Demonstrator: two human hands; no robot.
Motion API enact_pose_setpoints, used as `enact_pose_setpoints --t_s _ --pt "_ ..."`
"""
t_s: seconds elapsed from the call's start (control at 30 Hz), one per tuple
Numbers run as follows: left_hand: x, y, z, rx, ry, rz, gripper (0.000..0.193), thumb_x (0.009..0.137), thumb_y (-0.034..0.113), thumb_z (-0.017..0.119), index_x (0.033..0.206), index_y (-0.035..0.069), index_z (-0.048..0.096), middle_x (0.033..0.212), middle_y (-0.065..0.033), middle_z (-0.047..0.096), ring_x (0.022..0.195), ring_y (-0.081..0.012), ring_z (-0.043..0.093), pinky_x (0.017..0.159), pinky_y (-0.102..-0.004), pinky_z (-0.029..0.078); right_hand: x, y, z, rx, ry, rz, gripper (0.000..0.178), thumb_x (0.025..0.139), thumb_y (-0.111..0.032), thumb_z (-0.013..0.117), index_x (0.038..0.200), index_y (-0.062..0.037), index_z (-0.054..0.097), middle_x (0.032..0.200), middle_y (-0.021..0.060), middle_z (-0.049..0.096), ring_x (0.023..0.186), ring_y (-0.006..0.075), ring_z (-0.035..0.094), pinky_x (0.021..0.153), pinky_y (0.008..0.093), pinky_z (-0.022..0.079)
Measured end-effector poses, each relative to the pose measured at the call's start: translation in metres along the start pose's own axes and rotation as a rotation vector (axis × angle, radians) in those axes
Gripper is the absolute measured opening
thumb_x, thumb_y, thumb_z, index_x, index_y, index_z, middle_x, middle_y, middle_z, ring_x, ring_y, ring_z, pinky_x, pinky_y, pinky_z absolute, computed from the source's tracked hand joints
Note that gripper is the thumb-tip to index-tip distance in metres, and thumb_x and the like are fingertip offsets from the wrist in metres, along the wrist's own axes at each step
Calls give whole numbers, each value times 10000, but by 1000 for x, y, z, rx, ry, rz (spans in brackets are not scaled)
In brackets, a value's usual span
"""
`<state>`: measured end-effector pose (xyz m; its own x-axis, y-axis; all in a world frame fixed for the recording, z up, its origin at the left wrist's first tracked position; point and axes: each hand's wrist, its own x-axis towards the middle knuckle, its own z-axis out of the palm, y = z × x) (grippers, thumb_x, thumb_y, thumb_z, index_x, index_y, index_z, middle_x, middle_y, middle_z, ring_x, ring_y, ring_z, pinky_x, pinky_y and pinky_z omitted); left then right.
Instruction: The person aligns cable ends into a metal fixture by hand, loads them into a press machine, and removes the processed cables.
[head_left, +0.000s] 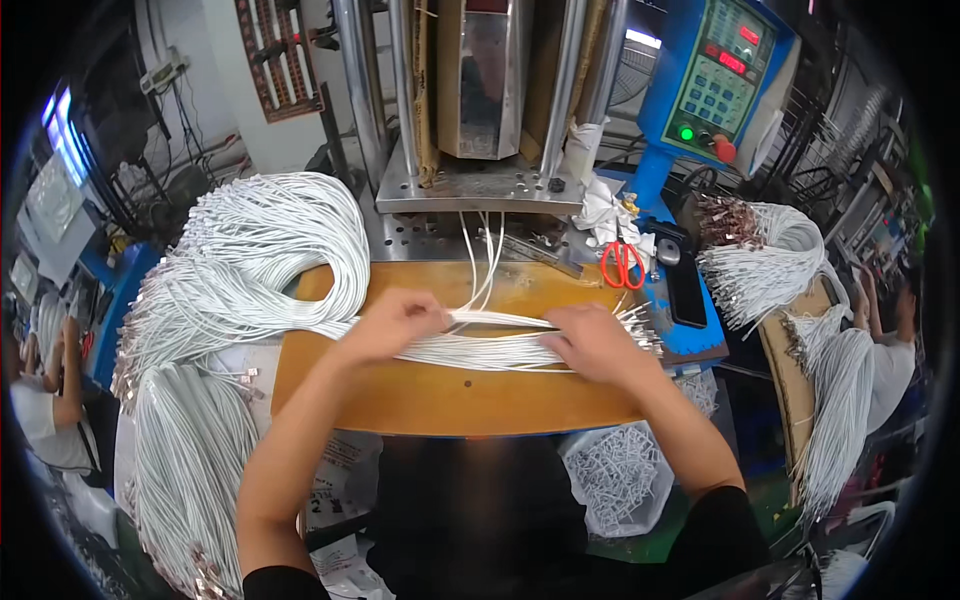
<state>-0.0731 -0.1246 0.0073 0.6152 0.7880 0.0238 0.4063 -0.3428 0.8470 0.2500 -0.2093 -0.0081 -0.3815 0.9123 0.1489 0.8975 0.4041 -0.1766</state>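
Note:
A bundle of thin white cables (480, 352) lies across the orange-brown work board (440, 400). Its bare-looking ends fan out beyond my right hand (597, 343), which is closed over the cables from above. My left hand (405, 320) is pinched on a few white cables at the bundle's far side, its fingertips slightly blurred. Between both hands those strands run nearly straight, just above the rest of the bundle. A few single cables rise from there toward the press, passing under its metal plate (480, 190).
Large coils of white cable (290, 220) are heaped on the left. Red-handled scissors (622, 265) and a black phone (686, 290) lie right of the board, below a blue control panel (722, 75). A tub of small clear parts (618, 480) stands below. Other people work at both sides.

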Motion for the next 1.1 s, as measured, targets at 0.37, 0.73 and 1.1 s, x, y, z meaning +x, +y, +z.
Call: enact_pose_setpoints --t_s 0.37,0.73,1.1 --pt "7 50 93 -591 -647 -27 323 964 316 577 1090 18 582 879 -99 695 818 -164 674 743 -305 541 10 -15 -11 -23 322 -339 207 851 -149 660 1016 -26 630 863 145 642 843 354 610 762 442 477" --pt "112 8 109 -883 -322 -149 270 976 260 524 1042 5 584 705 -65 600 506 -150 580 443 -289 469 62 22 -36 608 112 105 349 784 -76 653 1121 7 615 953 156 670 876 312 650 776 381 517" --pt "95 10 96 -1032 -203 -205 224 986 219 537 1048 10 588 717 -47 602 518 -131 588 446 -275 462 79 40 -16 452 -97 297 299 820 -57 558 1098 40 614 862 63 670 793 179 637 652 302 491"
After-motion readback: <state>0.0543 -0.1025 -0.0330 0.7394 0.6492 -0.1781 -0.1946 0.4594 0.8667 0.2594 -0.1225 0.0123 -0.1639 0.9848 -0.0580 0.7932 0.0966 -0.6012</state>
